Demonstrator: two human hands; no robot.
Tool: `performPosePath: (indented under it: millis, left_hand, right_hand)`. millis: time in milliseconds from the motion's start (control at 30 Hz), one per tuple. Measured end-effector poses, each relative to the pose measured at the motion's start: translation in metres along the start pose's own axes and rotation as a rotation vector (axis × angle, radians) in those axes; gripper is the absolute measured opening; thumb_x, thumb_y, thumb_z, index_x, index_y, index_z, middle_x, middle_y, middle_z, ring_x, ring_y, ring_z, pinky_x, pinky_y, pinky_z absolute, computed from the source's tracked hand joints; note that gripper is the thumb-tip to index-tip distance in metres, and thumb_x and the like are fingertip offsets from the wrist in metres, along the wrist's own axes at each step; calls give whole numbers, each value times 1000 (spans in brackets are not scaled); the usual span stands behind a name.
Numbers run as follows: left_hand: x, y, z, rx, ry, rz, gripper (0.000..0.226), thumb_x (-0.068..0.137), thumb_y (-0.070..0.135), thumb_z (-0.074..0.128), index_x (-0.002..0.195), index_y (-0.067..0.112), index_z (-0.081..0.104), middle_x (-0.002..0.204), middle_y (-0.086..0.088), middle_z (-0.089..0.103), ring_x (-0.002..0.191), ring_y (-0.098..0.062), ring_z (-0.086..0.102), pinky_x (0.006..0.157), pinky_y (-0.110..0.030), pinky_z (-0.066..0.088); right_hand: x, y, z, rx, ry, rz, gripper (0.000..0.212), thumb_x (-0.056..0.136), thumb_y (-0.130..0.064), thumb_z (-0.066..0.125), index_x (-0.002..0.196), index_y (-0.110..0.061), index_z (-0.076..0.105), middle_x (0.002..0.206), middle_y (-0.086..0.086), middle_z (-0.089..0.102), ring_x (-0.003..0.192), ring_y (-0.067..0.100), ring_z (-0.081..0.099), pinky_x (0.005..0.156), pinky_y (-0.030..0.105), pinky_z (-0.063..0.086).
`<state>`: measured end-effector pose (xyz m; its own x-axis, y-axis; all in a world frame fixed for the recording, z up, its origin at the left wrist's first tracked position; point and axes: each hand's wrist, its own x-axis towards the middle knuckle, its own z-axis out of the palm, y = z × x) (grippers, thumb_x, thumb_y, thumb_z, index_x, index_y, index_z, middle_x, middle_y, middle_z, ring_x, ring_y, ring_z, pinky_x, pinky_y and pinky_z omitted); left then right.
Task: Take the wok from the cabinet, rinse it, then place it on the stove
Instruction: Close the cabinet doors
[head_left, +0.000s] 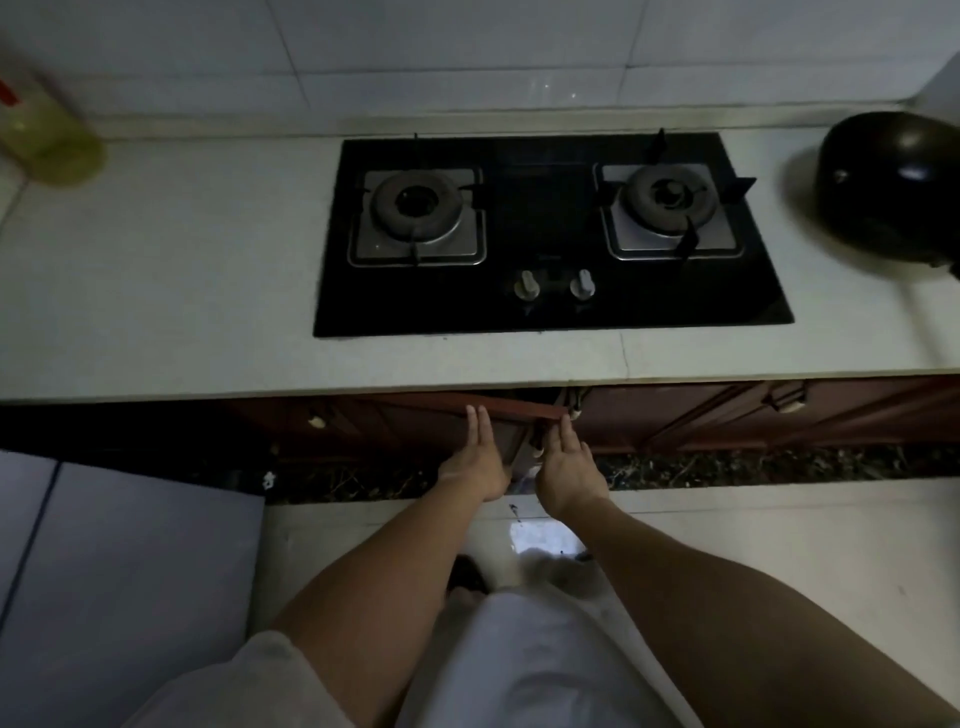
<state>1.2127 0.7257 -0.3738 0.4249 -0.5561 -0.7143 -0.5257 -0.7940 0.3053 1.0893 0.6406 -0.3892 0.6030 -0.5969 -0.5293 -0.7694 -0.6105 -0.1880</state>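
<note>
A black two-burner gas stove (550, 234) is set into the pale countertop (182, 291). Below it a reddish-brown cabinet door (509, 408) stands slightly ajar. My left hand (478, 457) has straight fingers touching the door's top edge. My right hand (569, 467) reaches toward the door's right end with fingers extended, touching near its corner. A dark round wok (888, 187) lies upside down on the counter at the far right, away from both hands. The cabinet's inside is dark and hidden.
A yellowish bottle (47, 135) stands at the counter's back left. More cabinet doors with handles (787, 402) run to the right. A pale blue surface (119, 571) fills the lower left. White floor tiles (753, 530) lie below.
</note>
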Motion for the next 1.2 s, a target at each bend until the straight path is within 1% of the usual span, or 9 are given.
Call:
performPosePath:
  millis: [100, 267, 367, 467, 567, 667, 800, 933, 1200]
  left_hand:
    - [3, 4, 1, -46, 23, 0, 107, 97, 41, 57, 153, 18, -31, 157, 5, -42, 135, -34, 48, 97, -44, 49]
    - [8, 17, 11, -160, 38, -22, 108, 97, 36, 59, 153, 14, -31, 155, 1, -46, 151, -39, 22, 108, -46, 40]
    - [13, 29, 12, -197, 21, -55, 108, 96, 28, 60, 153, 12, -30, 157, 1, -44, 153, -39, 11, 114, -49, 35]
    - [17, 36, 15, -182, -41, -65, 109, 96, 29, 61, 153, 13, -30, 160, 3, -39, 154, -39, 5, 119, -50, 27]
    - [30, 36, 5, -152, -81, -61, 110, 95, 35, 62, 154, 14, -28, 162, 3, -34, 155, -38, -1, 122, -50, 22]
    - [43, 34, -7, -83, -115, -78, 105, 97, 42, 58, 156, 14, -25, 165, 3, -28, 155, -37, -2, 122, -52, 20]
    - [52, 28, -12, -13, -119, -58, 100, 98, 40, 55, 157, 16, -23, 166, 7, -24, 155, -37, 0, 122, -52, 21]
    - [59, 27, -17, 6, -138, -61, 96, 99, 38, 54, 158, 16, -18, 168, 4, -18, 155, -38, -2, 123, -53, 19]
    - [62, 26, -22, 89, -124, -50, 91, 100, 40, 51, 160, 14, -12, 169, 1, -11, 154, -36, 9, 123, -50, 21]
  right_hand:
    - [9, -6, -6, 88, -13, 76, 83, 100, -25, 49, 157, 6, -3, 166, 23, -12, 156, 31, 1, 126, 39, 10]
    - [26, -13, -18, 230, -115, 176, 87, 97, -31, 55, 157, 4, 4, 167, 20, -5, 153, 38, 13, 124, 45, 18]
    - [35, -12, -20, 274, -125, 195, 79, 98, -24, 52, 156, 6, 8, 167, 21, -4, 152, 37, 18, 122, 44, 23]
    - [42, -9, -22, 344, -103, 189, 66, 100, -9, 44, 155, 6, 12, 168, 19, -5, 145, 41, 35, 115, 43, 34]
    - [45, -5, -21, 373, -97, 142, 72, 100, -6, 43, 157, 5, 0, 167, 19, -12, 148, 39, 29, 117, 41, 31]
    - [50, -1, -24, 384, -114, 120, 78, 100, -6, 44, 157, 4, -10, 166, 17, -18, 154, 33, 15, 121, 37, 23]
    - [63, 1, -33, 393, -124, 110, 77, 102, -7, 41, 157, 2, -12, 167, 16, -18, 155, 32, 9, 123, 40, 22]
    - [72, 3, -34, 389, -139, 113, 87, 97, -3, 48, 157, -2, -14, 167, 16, -15, 156, 33, 6, 123, 43, 21]
    - [80, 7, -30, 295, -168, 121, 85, 98, -8, 50, 159, -2, -8, 169, 14, -8, 156, 33, 5, 124, 42, 20]
